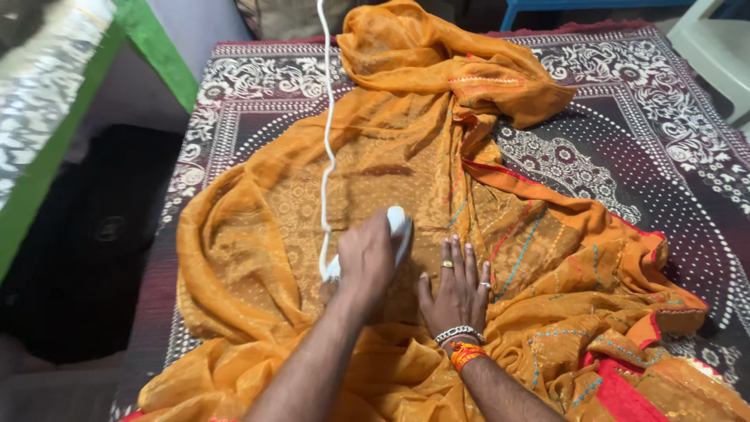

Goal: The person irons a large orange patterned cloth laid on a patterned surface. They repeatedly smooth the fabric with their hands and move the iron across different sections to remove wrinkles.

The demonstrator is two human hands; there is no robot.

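Head view: left hand wrapped tight around the handle of a white electric iron, soleplate down on the orange embroidered fabric, about mid-width of the patterned maroon bed cover, toward its near edge. White cord runs from the iron's back end across the cloth to the far edge. Right hand flat, fingers spread, palm pressing the cloth just beside the iron; grips nothing. Rings, bracelet and orange thread on that wrist. Fabric looks thin, soft, light, likely slippery, bunches easily; folds heaped at far edge and near-right corner. Best held by pinning flat or pinching a hem. Iron rigid, probably hot: handle only.
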